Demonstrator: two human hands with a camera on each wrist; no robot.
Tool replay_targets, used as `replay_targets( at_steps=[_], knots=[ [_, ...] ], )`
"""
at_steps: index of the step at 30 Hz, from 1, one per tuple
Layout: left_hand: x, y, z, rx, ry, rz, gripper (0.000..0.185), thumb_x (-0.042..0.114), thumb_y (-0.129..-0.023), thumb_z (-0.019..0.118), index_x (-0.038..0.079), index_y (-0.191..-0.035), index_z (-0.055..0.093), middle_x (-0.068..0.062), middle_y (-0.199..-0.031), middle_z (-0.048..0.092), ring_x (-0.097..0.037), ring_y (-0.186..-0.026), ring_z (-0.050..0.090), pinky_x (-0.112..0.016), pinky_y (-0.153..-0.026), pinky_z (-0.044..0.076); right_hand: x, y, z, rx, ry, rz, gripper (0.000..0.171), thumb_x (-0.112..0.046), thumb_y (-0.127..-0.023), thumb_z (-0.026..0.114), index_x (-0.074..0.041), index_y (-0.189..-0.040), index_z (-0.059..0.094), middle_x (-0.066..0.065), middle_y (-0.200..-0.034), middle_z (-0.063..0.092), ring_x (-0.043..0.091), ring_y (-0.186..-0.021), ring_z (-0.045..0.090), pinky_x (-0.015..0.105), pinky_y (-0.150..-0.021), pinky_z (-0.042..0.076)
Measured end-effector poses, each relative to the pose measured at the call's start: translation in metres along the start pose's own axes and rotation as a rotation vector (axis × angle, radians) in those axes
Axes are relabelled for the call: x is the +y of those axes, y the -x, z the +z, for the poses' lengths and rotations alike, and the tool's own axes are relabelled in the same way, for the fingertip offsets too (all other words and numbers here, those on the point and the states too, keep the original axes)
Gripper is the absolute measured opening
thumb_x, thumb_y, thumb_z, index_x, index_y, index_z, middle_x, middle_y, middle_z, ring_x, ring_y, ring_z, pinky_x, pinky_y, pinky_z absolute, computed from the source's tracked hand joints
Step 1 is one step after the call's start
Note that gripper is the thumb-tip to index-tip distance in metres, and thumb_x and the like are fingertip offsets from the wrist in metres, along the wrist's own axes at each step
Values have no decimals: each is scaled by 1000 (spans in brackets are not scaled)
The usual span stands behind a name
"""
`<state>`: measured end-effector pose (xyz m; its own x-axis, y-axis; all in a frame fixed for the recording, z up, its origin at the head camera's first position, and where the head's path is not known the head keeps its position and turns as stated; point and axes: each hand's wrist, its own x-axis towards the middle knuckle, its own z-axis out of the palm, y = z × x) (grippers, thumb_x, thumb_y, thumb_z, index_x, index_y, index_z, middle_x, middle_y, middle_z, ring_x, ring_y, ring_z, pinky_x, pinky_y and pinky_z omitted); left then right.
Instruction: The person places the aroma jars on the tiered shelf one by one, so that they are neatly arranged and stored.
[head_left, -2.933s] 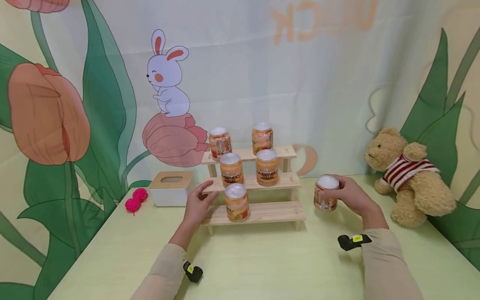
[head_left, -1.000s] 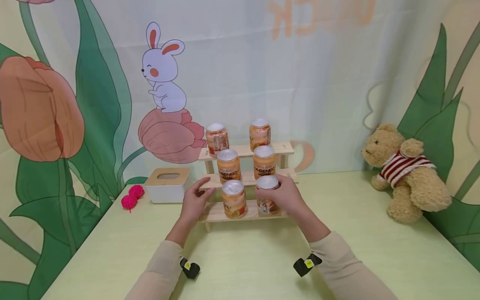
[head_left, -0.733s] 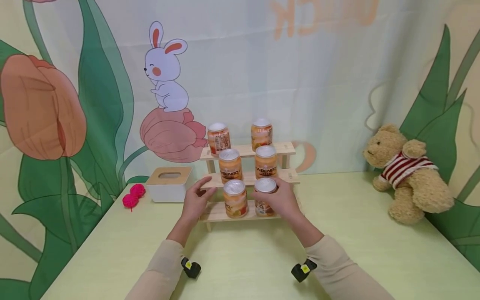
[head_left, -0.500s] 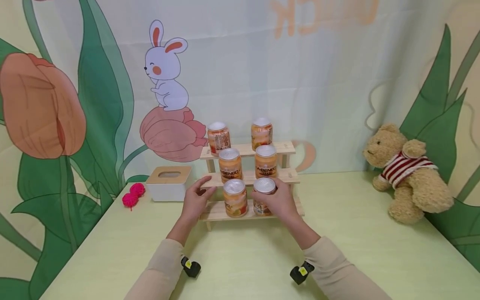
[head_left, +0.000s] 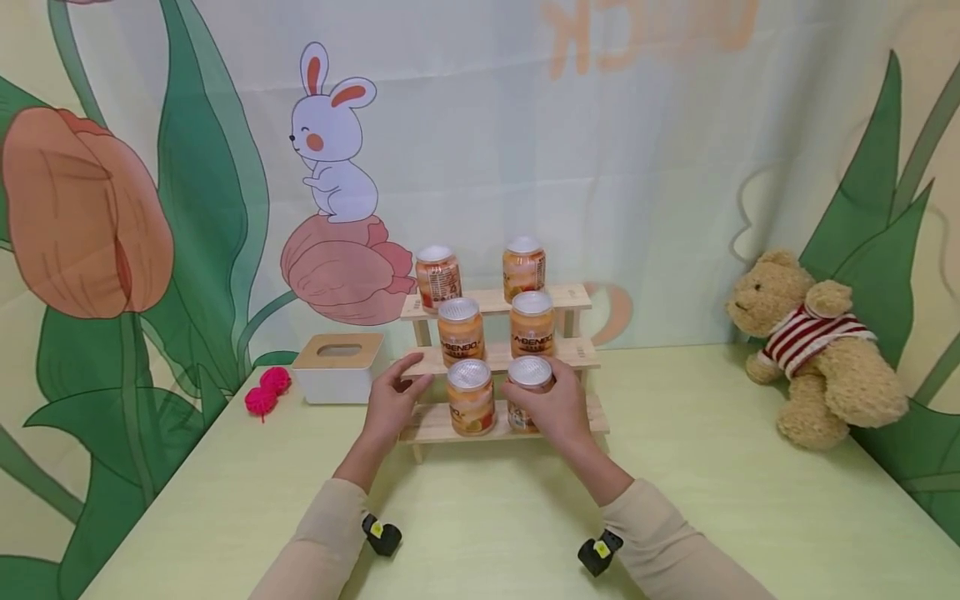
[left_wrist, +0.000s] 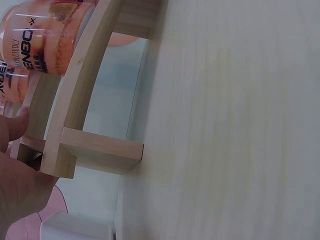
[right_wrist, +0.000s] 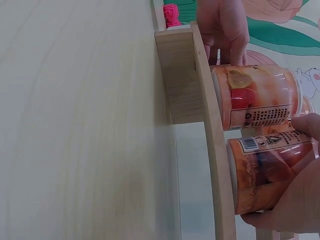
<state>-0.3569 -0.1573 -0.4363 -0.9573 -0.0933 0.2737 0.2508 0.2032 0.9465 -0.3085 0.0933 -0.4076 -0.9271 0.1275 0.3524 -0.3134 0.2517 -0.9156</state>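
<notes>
A three-tier wooden shelf (head_left: pixel 573 353) (left_wrist: pixel 95 75) (right_wrist: pixel 210 125) stands mid-table with orange jars on every tier. My right hand (head_left: pixel 557 410) (right_wrist: pixel 295 205) grips the right jar (head_left: pixel 528 385) (right_wrist: pixel 265 170) on the bottom tier, which stands upright beside the bottom left jar (head_left: pixel 470 398) (right_wrist: pixel 255 97). My left hand (head_left: pixel 390 407) (left_wrist: pixel 15 170) (right_wrist: pixel 222 25) holds the left end of the middle tier, thumb above and fingers below. Two jars (head_left: pixel 460 329) stand on the middle tier and two jars (head_left: pixel 523 265) on the top tier.
A white tissue box with a wooden lid (head_left: pixel 339 371) and two pink balls (head_left: pixel 268 392) lie left of the shelf. A teddy bear (head_left: pixel 813 350) sits at the far right by the printed backdrop. Bare pale-green table (head_left: pixel 480 517) stretches in front.
My right hand carried the jar from the table right of the shelf onto the bottom tier beside the other jar. My left hand stayed on the shelf's left end.
</notes>
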Motion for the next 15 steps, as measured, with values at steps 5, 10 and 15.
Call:
replay_targets(
  at_steps=[5, 10, 15],
  knots=[
    [0, 1, -1, -3, -8, -15, 45, 15, -95, 71, 11, -139, 60, -14, -131, 60, -18, -99, 62, -22, -75, 51, 1, 1, -1, -6, 6, 4, 49, -21, -76, 88, -4, -117, 66, 11, -109, 68, 27, -98, 65, 45, -84, 53],
    [2, 1, -4, -6, -5, -27, 46, 15, -95, 71, 11, -139, 60, -12, -136, 58, -20, -101, 61, -20, -76, 50, 1, 3, -3, -2, 24, 15, 59, -32, -78, 86, -6, -126, 62, 11, -115, 65, 27, -102, 62, 45, -83, 52],
    [1, 1, -6, -15, 3, -15, 47, 15, -95, 71, 10, -140, 58, -12, -141, 55, -23, -104, 60, -19, -77, 50, 0, 3, -10, 36, 31, -1, 60, -39, -82, 82, -5, -126, 61, 11, -119, 62, 26, -109, 58, 44, -87, 50]
  ],
)
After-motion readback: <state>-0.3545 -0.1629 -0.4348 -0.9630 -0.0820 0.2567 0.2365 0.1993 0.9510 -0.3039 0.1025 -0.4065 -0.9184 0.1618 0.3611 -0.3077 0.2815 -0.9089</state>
